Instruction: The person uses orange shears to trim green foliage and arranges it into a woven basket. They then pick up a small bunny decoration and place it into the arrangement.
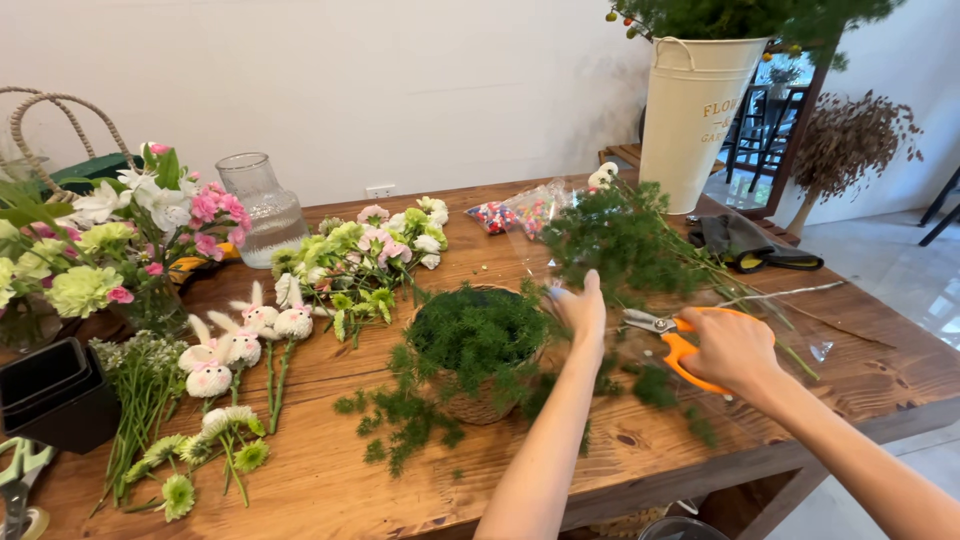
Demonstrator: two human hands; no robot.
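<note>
Two hands work beside the basket: our left hand grasps the greenery, our right hand grips orange scissors; next, we judge, one careful stem cut.

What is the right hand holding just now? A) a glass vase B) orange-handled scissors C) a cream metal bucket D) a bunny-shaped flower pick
B: the right hand grips the orange-handled scissors, blades pointing toward the left hand, which reaches into the feathery greenery.
</note>
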